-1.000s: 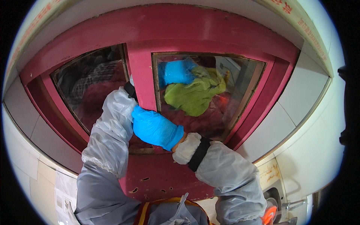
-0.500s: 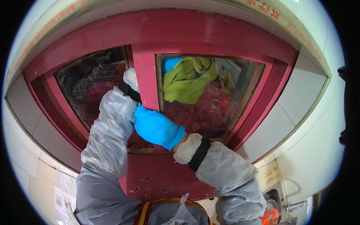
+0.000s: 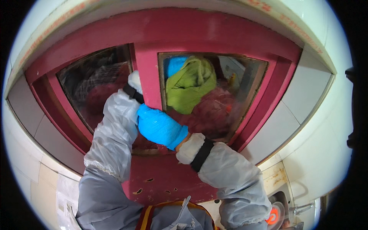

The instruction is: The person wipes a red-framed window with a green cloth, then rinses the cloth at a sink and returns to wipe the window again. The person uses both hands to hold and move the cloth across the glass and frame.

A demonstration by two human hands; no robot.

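Through the right pane [image 3: 237, 115], my left hand [image 3: 175, 65], in a blue glove, shows partly behind a crumpled green cloth [image 3: 189, 86] that it holds against the glass from the far side. Its fingers are mostly covered by the cloth. The left forearm, in a white sleeve cover with a black band, reaches in behind the pink middle stile [image 3: 145, 73] of the sliding window. My right hand [image 3: 159, 126], also blue-gloved, is closed on the lower part of that stile, fingertips curled at its edge.
The pink window frame [image 3: 211, 28] is set between white tiled walls [image 3: 303, 96], with a second glass pane [image 3: 96, 84] at left. A chipped pink sill [image 3: 161, 176] lies below. At lower right are a steel sink [image 3: 281, 197], a tap [image 3: 303, 209] and an orange object [image 3: 273, 216].
Behind the glass, my left hand and the green cloth have moved up and left, and the cloth has since dropped slightly and bunched differently. My right hand stays on the stile.
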